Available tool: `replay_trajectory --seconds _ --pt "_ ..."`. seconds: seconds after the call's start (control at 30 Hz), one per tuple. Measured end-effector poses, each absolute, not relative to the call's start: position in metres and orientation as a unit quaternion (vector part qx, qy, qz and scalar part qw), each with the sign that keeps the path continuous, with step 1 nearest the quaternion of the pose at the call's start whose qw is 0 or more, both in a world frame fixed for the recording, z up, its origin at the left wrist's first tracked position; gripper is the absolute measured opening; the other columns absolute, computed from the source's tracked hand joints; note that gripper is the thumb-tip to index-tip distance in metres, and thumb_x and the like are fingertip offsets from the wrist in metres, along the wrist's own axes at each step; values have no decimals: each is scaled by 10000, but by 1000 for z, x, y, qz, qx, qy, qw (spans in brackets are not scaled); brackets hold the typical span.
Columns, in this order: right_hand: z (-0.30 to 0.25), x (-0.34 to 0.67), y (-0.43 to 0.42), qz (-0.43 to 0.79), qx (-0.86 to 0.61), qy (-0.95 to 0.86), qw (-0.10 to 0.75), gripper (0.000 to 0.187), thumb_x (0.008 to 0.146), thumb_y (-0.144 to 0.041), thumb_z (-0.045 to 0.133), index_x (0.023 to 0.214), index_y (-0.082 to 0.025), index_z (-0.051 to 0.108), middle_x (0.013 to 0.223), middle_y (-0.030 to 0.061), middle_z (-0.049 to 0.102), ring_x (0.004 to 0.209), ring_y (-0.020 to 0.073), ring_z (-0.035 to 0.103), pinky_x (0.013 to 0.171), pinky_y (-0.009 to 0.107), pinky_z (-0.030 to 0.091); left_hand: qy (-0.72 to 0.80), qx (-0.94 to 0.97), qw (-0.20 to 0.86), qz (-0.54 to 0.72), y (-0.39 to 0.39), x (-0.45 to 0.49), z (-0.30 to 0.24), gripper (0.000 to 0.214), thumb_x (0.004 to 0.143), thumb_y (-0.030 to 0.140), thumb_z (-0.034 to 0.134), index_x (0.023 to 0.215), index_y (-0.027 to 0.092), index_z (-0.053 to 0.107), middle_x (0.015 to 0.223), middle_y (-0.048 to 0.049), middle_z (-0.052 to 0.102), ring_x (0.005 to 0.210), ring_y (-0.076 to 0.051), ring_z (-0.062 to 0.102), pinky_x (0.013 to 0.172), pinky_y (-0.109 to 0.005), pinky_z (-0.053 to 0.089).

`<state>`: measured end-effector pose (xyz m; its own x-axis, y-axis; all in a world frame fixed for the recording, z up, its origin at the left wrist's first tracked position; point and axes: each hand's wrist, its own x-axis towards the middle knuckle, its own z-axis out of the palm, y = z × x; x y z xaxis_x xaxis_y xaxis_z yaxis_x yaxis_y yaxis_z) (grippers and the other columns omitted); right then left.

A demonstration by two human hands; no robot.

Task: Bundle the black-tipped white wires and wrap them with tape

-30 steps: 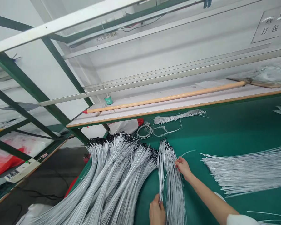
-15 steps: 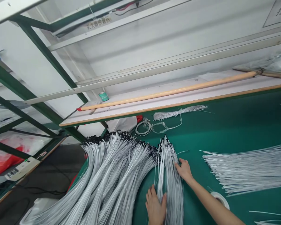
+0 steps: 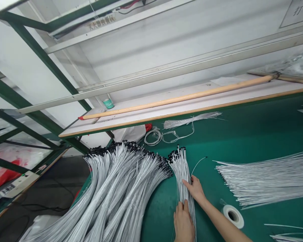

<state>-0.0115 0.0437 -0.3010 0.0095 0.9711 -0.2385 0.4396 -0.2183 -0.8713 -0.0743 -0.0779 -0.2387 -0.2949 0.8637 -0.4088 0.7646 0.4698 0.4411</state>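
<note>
A narrow bundle of thin grey-white cables (image 3: 180,169) with small black ends lies upright in view on the green table. My right hand (image 3: 196,191) grips its right side, the thumb across the cables and the other fingers round the edge. Lower down, my left hand (image 3: 184,220) is closed over the same bundle, its fingertips pressed on the cables. One single cable (image 3: 198,164) with a black tip bends away to the right above my right hand. To the left spreads a much larger heap of the same cables (image 3: 121,191), apart from the bundle at mid-height.
A roll of clear tape (image 3: 233,216) rests right of my right forearm. Beyond it lies another wide bundle of wires (image 3: 267,178). At the back are a small tied wire bundle (image 3: 192,121) and a coiled cable (image 3: 153,137), under a shelf (image 3: 141,116) carrying a wooden pole (image 3: 179,98).
My left hand has moved right onto the bundle and closed over it. My right hand has shifted slightly down, its thumb now across the cables. The spread cables are gathered into a narrower bundle.
</note>
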Motion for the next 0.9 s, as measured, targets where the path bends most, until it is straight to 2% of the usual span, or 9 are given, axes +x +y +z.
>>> replay_trajectory --seconds 0.13,0.2,0.3,0.4,0.5,0.57,0.73,0.8,0.9 --pt "-295 -14 39 431 -639 -562 301 797 534 -430 612 1180 17 475 1166 253 527 1127 408 461 935 451 371 803 528 273 47 -77 -76 -234 508 793 127 330 1284 179 446 1211 -130 503 1093 -292 447 852 -393 361" --pt "-294 -15 37 431 -635 -565 303 767 556 -403 585 1180 27 474 1160 257 531 1137 413 451 951 463 351 829 502 240 58 -74 -78 -235 512 776 186 403 1286 153 428 1262 -141 455 1145 -305 392 875 -401 347" --pt "-293 -15 36 437 -629 -562 311 715 612 -435 533 1161 21 491 1168 259 538 1140 401 458 973 467 328 863 445 230 69 -66 -79 -240 629 753 281 477 1327 71 327 1312 -178 401 1194 -318 335 893 -421 342" --pt "-295 -16 34 449 -621 -556 322 638 654 -466 502 1137 -50 529 1168 209 568 1145 365 475 956 442 363 869 427 240 68 -56 -74 -247 748 692 315 571 1331 47 290 1307 -183 409 1195 -325 333 898 -443 343" --pt "-294 -20 30 460 -610 -553 333 574 654 -463 521 1118 -127 557 1142 144 607 1117 319 516 907 385 421 873 422 236 65 -46 -68 -249 809 625 250 642 1325 52 289 1296 -179 420 1181 -317 353 886 -437 358" --pt "-293 -20 29 479 -593 -547 344 569 648 -454 536 1121 -139 557 1138 133 613 1086 304 544 874 366 448 875 422 231 52 -41 -65 -249 784 615 183 641 1315 59 308 1277 -178 437 1162 -306 379 865 -423 373" --pt "-293 -11 28 498 -591 -529 352 627 635 -445 546 1150 -89 518 1196 192 560 1086 328 538 894 406 434 878 445 174 36 -40 -68 -245 627 611 193 642 1207 116 463 1308 -170 409 1207 -333 322 907 -446 312" --pt "-295 -7 28 478 -620 -513 352 619 630 -426 552 1144 -83 514 1219 206 534 1099 339 525 914 424 416 889 421 172 48 -40 -71 -245 704 597 189 648 1252 102 406 1330 -177 382 1220 -340 307 918 -452 302" --pt "-300 -5 26 516 -623 -466 358 604 627 -389 562 1152 -96 500 1234 203 519 1018 314 584 871 401 451 884 371 262 114 -37 -75 -246 776 615 102 593 1320 33 275 1265 -200 443 1156 -313 411 899 -402 339"
